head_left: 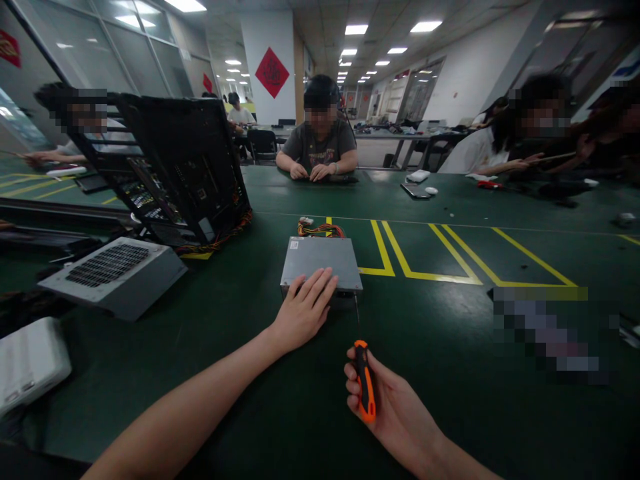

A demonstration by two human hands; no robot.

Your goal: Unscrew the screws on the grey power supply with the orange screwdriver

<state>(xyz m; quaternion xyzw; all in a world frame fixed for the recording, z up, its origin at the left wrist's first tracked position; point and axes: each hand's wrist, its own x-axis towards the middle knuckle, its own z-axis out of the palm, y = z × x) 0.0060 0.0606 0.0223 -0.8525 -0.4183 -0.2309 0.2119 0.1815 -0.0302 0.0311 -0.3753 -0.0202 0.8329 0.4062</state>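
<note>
A grey metal computer power supply (320,257) lies on the green table, with a bundle of coloured cables (323,230) behind it. My left hand (306,310) rests on its top and near edge, fingers stretched out flat. Low on the right, my right hand (380,393) is closed around the orange and black handle of a screwdriver (365,380). The thin shaft points away from me, and its tip is at the right end of the power supply's near side. Whether the tip sits in a screw is too small to tell.
To the left stand a black computer case (195,173), a second power supply (117,273) with a vent grille, and a white device (33,363). Yellow tape lines (430,277) mark the table on the right. A person (320,137) sits opposite; others work at both sides.
</note>
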